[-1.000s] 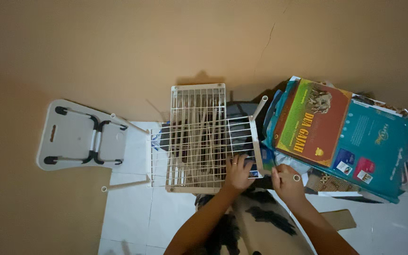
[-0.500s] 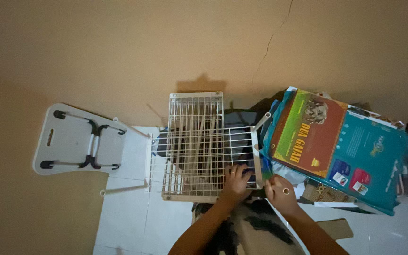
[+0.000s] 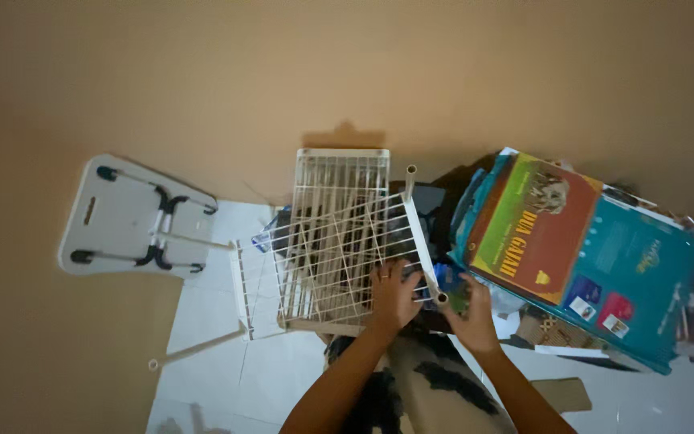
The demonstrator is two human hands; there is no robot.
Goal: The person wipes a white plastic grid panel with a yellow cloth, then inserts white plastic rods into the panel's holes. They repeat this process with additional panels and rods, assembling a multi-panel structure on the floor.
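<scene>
Your left hand point(image 3: 393, 296) lies flat on the white wire rack point(image 3: 339, 233), fingers spread over the bars near its right edge, pressing on it and not closed around anything. Your right hand point(image 3: 471, 315) sits just beside it, fingers curled at the end of the white tube point(image 3: 421, 237) that runs along that right edge; whether it fully grips the tube, you cannot tell from here. The rack stands on the tiled floor point(image 3: 226, 378) against the wall point(image 3: 283, 72), directly ahead of both hands, its long axis running away from you toward the wall. Your left hand is the nearer to the rack's middle. Both forearms reach forward and slightly inward. The stack of boxes point(image 3: 580, 257) stands just right of your right hand, a grey board point(image 3: 122, 217) well to the left.
</scene>
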